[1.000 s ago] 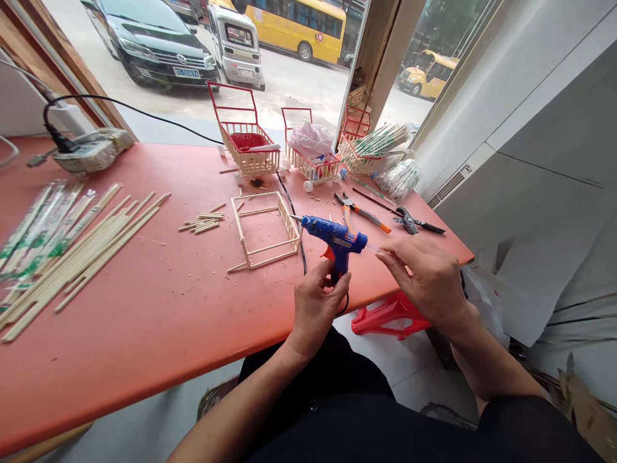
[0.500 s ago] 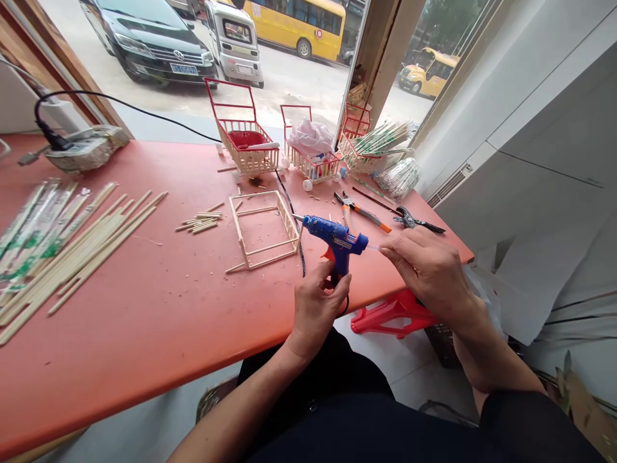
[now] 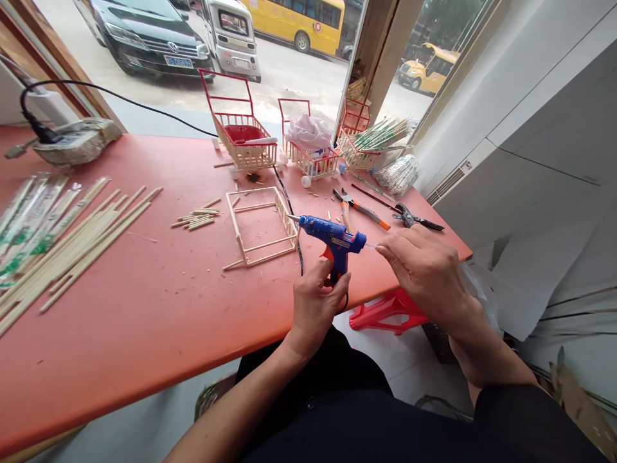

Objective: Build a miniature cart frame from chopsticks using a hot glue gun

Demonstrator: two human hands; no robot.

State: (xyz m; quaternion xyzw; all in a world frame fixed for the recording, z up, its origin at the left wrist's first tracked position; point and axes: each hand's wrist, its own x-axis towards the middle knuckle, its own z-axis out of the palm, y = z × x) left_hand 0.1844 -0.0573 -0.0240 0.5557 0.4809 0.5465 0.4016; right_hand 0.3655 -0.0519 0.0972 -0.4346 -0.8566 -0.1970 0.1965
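Left hand (image 3: 313, 305) gripping blue glue gun (image 3: 332, 235).

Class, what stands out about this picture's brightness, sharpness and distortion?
Head view: the street is bright, the blue glue gun fairly crisp, the car licence plate too soft to read reliably; the window frames splay apart, probably from wide-angle perspective.
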